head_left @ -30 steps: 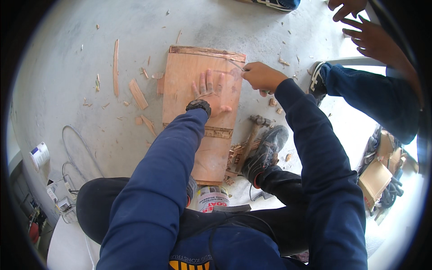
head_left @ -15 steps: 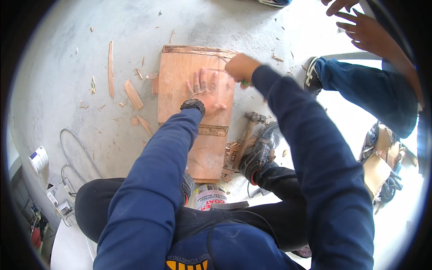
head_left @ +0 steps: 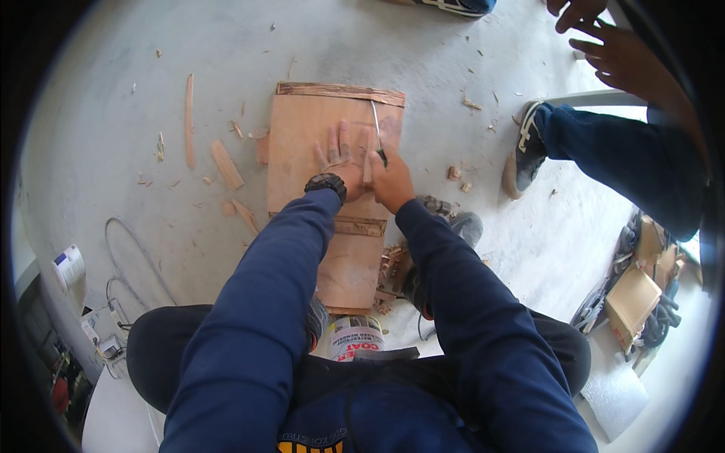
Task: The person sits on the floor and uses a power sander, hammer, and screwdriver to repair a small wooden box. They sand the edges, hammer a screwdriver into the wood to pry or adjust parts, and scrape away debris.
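Note:
My left hand [head_left: 341, 167] lies on a pale plywood board [head_left: 294, 132], fingers extended. Just right of it my right hand [head_left: 389, 183] grips the dark handle of a thin metal tool, seemingly a screwdriver [head_left: 374, 119]; its tip reaches the splintered strip [head_left: 325, 90] along the board's far edge. A second banded strip [head_left: 357, 226] crosses the board lower down. A hammer [head_left: 434, 204] lies right of the board, mostly hidden by my right forearm. The board's near end rests by a white bucket [head_left: 355, 340] between my legs.
Wood offcuts [head_left: 226, 162] and splinters lie on the concrete floor. A white can [head_left: 68, 266] and cables [head_left: 122, 240] are at left. Another person's hand [head_left: 619, 57] and shoe [head_left: 521, 155] are at upper right. Cardboard scraps [head_left: 633, 298] lie at right.
My right hand, gripping the tool, has moved left and down toward me, now beside my left hand, with the shaft pointing away from me. My left hand stays on the board.

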Available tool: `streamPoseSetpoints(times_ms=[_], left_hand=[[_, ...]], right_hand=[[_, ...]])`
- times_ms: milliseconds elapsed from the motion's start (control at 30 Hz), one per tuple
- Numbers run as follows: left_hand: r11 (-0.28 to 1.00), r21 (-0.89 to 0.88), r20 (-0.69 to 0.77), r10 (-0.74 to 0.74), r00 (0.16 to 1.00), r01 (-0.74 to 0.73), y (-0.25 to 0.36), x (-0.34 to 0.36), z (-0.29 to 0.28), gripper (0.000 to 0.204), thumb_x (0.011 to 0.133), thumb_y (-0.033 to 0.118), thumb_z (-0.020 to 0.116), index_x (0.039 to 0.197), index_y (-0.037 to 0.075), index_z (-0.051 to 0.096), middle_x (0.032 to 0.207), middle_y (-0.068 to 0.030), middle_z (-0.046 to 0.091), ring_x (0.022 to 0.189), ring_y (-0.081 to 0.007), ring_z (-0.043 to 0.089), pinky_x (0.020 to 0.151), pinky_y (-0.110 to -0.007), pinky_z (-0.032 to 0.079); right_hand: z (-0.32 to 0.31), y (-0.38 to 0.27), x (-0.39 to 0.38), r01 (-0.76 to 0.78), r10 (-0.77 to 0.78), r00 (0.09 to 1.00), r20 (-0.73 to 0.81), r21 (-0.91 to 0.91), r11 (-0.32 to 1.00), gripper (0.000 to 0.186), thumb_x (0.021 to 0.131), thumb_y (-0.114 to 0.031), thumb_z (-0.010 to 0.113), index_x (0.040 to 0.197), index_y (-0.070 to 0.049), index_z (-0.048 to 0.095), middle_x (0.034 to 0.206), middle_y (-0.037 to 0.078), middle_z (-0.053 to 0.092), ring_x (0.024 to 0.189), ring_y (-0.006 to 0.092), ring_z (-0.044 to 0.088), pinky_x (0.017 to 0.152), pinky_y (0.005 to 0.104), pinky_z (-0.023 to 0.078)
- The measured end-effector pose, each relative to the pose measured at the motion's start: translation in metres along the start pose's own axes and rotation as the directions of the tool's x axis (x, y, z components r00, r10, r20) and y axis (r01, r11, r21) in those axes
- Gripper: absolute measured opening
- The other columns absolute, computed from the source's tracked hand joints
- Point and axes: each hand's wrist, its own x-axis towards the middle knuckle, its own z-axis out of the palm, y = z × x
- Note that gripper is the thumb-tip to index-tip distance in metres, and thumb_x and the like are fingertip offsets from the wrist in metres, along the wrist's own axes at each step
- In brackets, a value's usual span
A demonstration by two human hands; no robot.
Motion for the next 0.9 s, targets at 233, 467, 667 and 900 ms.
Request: streamPoseSetpoints(times_ms=[233,467,667,900], left_hand=[[1.000,0.015,0.050,-0.013,0.999,0.012,0.006,-0.005,-0.016,0.125,0.081,0.064,0.074,0.168,0.023,-0.006,0.170,-0.0255,-0.018,0.156,-0.0457,-0.020,0.120,-0.070,-0.007],[1.000,-0.018,0.094,0.000,0.996,0.002,0.006,-0.009,-0.025,0.129,0.079,0.070,0.074,0.167,0.021,-0.005,0.169,-0.0256,-0.020,0.155,-0.0449,-0.023,0.119,-0.069,-0.008],[1.000,-0.005,0.047,0.004,0.999,-0.004,0.006,-0.009,-0.016,0.127,0.079,0.069,0.074,0.167,0.022,-0.004,0.169,-0.0256,-0.018,0.156,-0.0450,-0.021,0.120,-0.069,-0.008],[0.968,-0.217,-0.326,-0.195,0.925,0.128,-0.003,0.038,-0.040,0.079,0.091,0.045,0.066,0.158,0.020,0.035,0.150,-0.0259,0.040,0.138,-0.0484,0.039,0.113,-0.065,0.029]], right_hand=[[-0.013,0.015,0.009,-0.409,0.276,0.911,0.307,0.577,0.707,0.049,0.107,-0.028,0.054,0.155,-0.016,0.048,0.072,0.004,0.059,0.061,0.0136,0.060,0.040,0.0321,0.043],[-0.048,-0.018,0.008,0.072,-0.005,0.993,0.118,-0.574,0.815,0.051,0.101,-0.035,0.054,0.150,-0.020,0.052,0.094,0.023,0.073,0.084,0.0419,0.070,0.076,0.0552,0.054],[-0.043,-0.002,0.016,0.102,-0.048,0.986,0.162,-0.341,0.934,0.049,0.104,-0.036,0.052,0.150,-0.017,0.052,0.084,0.015,0.071,0.061,0.0287,0.067,0.055,0.0418,0.053],[-0.037,0.011,0.016,-0.567,0.244,0.820,0.518,0.676,0.471,0.043,0.109,-0.031,0.046,0.150,-0.018,0.049,0.073,0.002,0.053,0.042,0.0129,0.043,0.038,0.0274,0.038]])
